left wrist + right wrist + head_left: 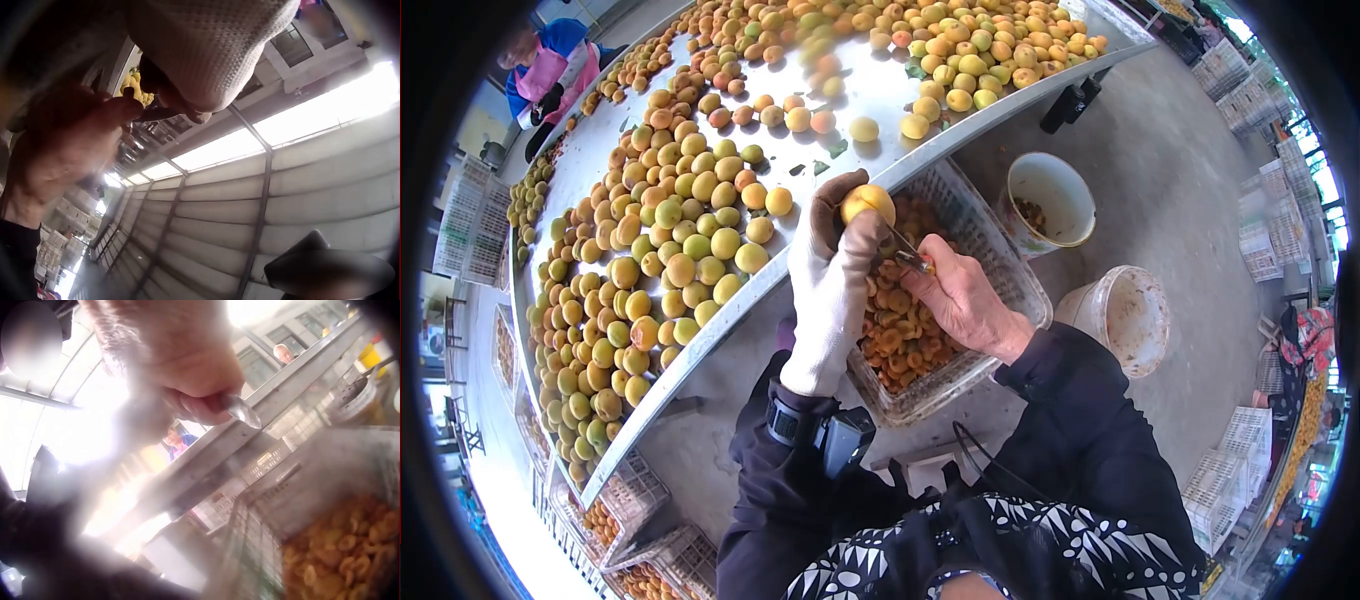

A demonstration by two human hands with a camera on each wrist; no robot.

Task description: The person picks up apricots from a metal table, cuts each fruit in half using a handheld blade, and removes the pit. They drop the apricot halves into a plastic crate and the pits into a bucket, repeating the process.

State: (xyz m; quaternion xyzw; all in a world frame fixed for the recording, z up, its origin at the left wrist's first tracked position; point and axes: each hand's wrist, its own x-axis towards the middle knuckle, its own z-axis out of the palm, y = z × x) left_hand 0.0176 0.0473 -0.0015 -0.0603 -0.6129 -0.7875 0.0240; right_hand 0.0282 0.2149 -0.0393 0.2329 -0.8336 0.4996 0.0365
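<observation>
White cloth glove (812, 345) covers the left hand (832, 262), and its fingers curl around 1 yellow fruit (868, 204). The bare right hand (968, 300) grips a small knife (908, 250). The blade points up at the fruit, but I cannot tell if its tip touches the skin.

Both hands are up over the near side of a crate (1012, 255), next to the table (960, 138). Lots of orange cut fruit (903, 345) fills the crate. Some bits are open, with a hollow in the middle.

Yellow, green and reddish whole fruit (670, 235) lies in big bunches on the shiny table. To the right of the crate, 2 white buckets (1135, 320) stand on the grey floor (1200, 260). The far bucket has dark bits at the bottom, and the near bucket has spots inside.

Across the table is 1 person in a pink apron (548, 78).
</observation>
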